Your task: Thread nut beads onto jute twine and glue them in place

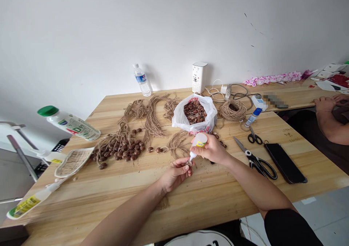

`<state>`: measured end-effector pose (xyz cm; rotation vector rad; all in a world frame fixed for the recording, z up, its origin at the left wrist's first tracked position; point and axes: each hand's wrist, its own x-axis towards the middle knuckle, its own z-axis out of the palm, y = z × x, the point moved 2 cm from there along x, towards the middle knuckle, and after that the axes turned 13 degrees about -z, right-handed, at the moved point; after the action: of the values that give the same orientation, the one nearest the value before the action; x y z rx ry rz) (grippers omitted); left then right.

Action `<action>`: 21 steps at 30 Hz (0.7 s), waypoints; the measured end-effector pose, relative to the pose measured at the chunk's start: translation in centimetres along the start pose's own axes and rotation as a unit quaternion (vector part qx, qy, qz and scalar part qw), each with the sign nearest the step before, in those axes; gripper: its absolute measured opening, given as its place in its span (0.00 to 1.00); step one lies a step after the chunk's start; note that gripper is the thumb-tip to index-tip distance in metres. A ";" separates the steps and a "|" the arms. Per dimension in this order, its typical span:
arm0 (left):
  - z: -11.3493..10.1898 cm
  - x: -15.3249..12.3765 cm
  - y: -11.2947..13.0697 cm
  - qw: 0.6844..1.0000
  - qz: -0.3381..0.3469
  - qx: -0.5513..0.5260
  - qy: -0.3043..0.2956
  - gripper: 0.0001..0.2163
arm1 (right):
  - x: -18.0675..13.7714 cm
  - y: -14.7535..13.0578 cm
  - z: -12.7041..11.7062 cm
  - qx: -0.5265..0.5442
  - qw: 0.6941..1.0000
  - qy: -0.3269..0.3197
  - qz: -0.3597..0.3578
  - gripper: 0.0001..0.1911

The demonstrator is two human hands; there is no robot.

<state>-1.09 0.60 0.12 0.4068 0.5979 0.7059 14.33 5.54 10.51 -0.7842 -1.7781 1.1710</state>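
— Where is the shell [188, 163]?
— Just in front of the white plastic bag [178, 117], pinched between the fingertips of the person's left hand [176, 173]. It is too small to be sure it is a shell.
— And the right hand [211, 149]?
— Wrapped around a glue bottle [198, 144], nozzle tipped down onto the shell.
— How would they handle?
— The shell is likely light, hard and brittle, so best held by its edges. The bottle seems soft, so its belly would take a gentle squeeze.

Scissors [256, 161], dark phone [285, 162], twine ball [233, 110] and water bottle [142, 80] on wooden table [218, 198]
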 end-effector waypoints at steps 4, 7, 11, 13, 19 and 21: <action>0.0 0.0 0.0 1.000 -0.002 0.004 -0.002 0.12 | 0.0 0.3 0.1 0.004 1.000 0.005 -0.007 0.19; 0.0 0.1 0.0 1.000 0.000 0.004 -0.002 0.13 | 0.0 0.2 0.2 0.016 1.000 0.002 -0.015 0.18; 0.1 0.0 0.0 1.000 0.002 0.006 0.002 0.12 | 0.1 0.0 0.3 0.024 0.999 0.001 -0.022 0.17; 0.1 0.0 0.0 1.000 0.000 0.005 0.007 0.12 | 0.1 0.0 0.3 0.025 0.999 0.001 -0.021 0.17; 0.0 0.1 -0.1 1.000 0.006 0.017 0.008 0.12 | 0.1 0.2 0.5 0.024 1.000 -0.005 -0.016 0.17; -0.1 0.1 -0.1 1.000 0.008 0.021 0.005 0.12 | 0.1 0.3 0.6 0.017 1.000 -0.007 -0.009 0.18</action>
<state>-1.02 0.61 -0.01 0.4478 0.6206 0.7120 13.79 5.51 10.18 -0.7393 -1.7687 1.1944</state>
